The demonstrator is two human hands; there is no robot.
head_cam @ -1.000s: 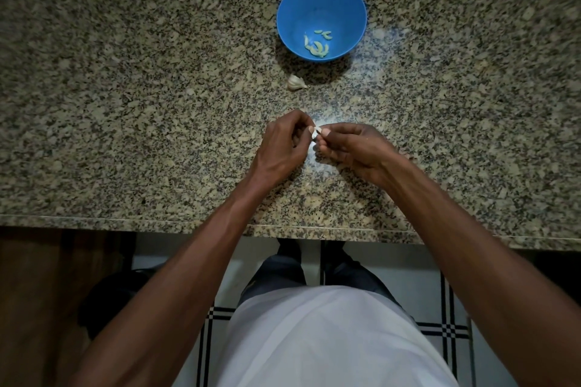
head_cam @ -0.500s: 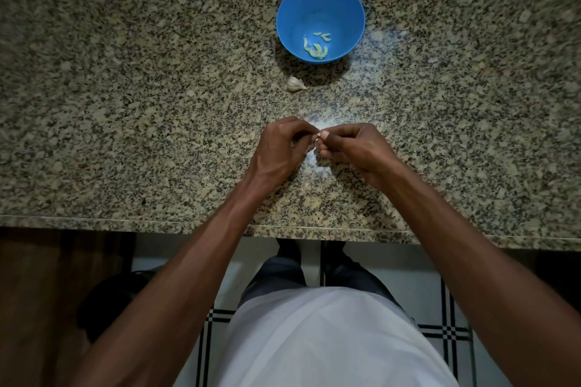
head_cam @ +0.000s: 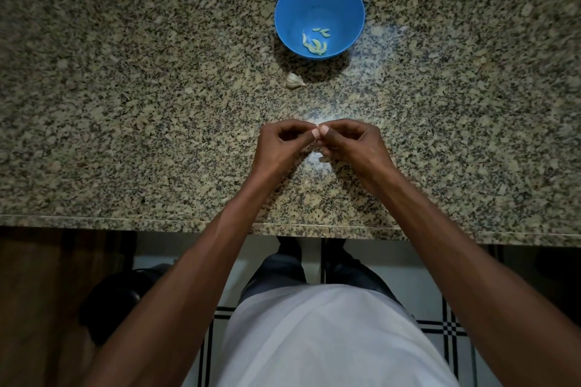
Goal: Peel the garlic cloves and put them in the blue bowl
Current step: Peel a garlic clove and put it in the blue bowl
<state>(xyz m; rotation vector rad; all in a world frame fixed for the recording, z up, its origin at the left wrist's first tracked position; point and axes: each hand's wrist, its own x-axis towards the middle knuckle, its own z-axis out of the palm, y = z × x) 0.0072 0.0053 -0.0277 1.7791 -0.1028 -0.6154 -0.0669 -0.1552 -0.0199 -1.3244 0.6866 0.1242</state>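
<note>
Both hands have shifted little since before: the left hand (head_cam: pixel 283 148) and right hand (head_cam: pixel 352 148) pinch a small pale garlic clove (head_cam: pixel 317 134) over the speckled granite desk (head_cam: pixel 125 104), well short of the round blue plastic bowl (head_cam: pixel 283 19). Light, firm, papery-skinned; I'd grip its ends.

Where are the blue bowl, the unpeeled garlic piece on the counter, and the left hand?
blue bowl (head_cam: pixel 290 14), head view, bare inner wall on its left side.
unpeeled garlic piece (head_cam: pixel 294 80), head view, middle of its white skin.
left hand (head_cam: pixel 279 148), head view, back of the hand.
</note>
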